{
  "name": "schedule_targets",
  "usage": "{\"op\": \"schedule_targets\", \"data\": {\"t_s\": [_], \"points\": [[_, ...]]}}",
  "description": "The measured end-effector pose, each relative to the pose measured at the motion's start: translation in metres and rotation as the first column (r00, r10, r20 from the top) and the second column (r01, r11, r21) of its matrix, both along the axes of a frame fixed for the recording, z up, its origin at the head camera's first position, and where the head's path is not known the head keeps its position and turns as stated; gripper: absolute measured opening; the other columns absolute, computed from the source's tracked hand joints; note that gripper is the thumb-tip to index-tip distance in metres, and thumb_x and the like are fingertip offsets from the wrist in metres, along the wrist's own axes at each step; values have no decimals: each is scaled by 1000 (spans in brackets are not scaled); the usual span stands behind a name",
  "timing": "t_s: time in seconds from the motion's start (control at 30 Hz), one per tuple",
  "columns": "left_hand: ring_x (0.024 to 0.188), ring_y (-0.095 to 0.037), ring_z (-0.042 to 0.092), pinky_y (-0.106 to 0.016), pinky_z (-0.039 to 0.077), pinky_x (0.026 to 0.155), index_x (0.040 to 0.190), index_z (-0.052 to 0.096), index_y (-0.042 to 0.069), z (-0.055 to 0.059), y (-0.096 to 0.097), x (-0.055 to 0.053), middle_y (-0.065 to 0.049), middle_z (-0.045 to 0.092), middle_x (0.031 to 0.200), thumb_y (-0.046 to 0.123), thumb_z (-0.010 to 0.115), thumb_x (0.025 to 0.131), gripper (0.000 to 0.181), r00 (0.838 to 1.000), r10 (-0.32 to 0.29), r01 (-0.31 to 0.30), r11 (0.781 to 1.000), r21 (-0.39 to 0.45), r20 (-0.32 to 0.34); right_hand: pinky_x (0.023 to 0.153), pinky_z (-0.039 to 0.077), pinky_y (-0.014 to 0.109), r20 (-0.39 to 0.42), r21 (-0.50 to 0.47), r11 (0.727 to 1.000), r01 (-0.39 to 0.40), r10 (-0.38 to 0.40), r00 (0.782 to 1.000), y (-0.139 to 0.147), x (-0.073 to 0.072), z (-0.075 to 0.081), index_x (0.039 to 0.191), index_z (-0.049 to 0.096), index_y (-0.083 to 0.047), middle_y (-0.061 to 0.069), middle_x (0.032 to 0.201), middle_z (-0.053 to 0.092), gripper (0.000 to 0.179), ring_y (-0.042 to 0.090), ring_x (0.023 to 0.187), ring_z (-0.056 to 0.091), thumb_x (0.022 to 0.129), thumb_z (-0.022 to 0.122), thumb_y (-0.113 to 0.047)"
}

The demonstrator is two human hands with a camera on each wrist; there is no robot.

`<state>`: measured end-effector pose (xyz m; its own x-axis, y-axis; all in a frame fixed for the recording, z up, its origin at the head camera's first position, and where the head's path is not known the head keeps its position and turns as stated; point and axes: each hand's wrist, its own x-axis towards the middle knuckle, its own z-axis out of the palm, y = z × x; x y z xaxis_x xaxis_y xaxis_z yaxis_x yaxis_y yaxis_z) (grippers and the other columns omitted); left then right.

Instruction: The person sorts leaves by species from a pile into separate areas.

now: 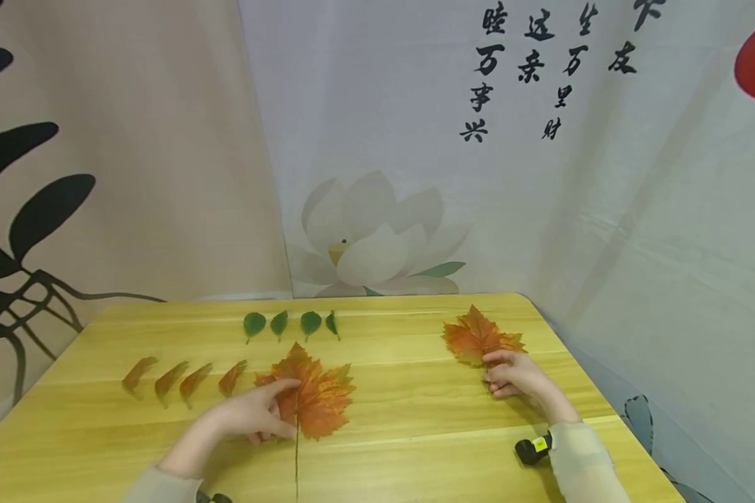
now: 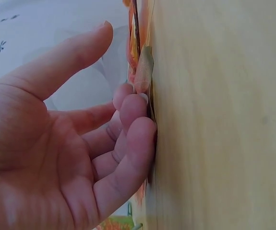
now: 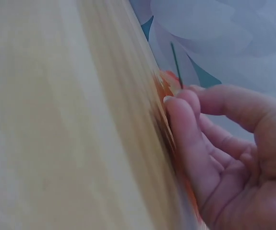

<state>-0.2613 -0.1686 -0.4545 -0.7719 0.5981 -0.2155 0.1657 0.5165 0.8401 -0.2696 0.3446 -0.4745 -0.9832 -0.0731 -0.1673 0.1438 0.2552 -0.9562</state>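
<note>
An orange maple leaf lies on the wooden table, its long thin stem running toward the near edge. My left hand rests over its left side with the index finger on the leaf. In the left wrist view the left thumb stands apart from the bent fingertips, which are low beside the leaf. To the right, another orange maple leaf has its stem pinched between thumb and fingers of my right hand. The right wrist view shows a green stem end poking out of this pinch.
Several small green leaves form a row near the table's far edge. Several narrow reddish-brown leaves make a second row at the left. Behind the table hangs a printed cloth with a lotus and writing.
</note>
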Motion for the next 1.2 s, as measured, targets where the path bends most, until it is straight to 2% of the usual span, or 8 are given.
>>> {"op": "schedule_targets", "data": {"t_s": [0.2,0.43,0.73,0.93,1.2], "points": [[51,-15,52,-29,48,45,150,26,-1,-3,3,2,-6,57,65,23,82,77,95,997,9,-12,999,-43,-78,62,58,33,-12,-23,999,-41,41,999,-3,2,1,135,39,13,13,85,67,55,18,66,63,88,65,2],[43,-10,42,-24,41,40,150,30,5,-1,10,7,-3,54,61,24,86,71,99,986,41,-63,990,-129,-164,62,58,34,-27,-26,999,-19,18,999,-8,4,9,133,39,13,16,86,67,51,20,66,64,88,62,5],[43,-11,42,-24,41,40,150,30,5,-2,13,10,-4,55,62,24,87,70,100,983,63,-89,985,-148,-170,68,58,43,-91,87,995,-41,49,995,-17,14,30,134,40,12,24,94,64,48,26,72,65,92,60,0],[43,-11,41,-24,41,40,150,31,5,-1,13,11,-4,54,62,23,87,70,99,983,65,-90,986,-141,-171,70,57,48,-114,129,989,-67,82,990,-27,25,44,133,42,10,27,97,63,47,33,75,66,92,61,-2],[42,-9,38,-21,38,40,150,30,4,2,15,14,-4,53,61,20,86,70,99,984,73,-96,986,-139,-163,69,57,49,-137,160,981,-113,136,981,-41,40,53,133,44,8,27,96,61,49,44,79,64,91,65,-7]]}}
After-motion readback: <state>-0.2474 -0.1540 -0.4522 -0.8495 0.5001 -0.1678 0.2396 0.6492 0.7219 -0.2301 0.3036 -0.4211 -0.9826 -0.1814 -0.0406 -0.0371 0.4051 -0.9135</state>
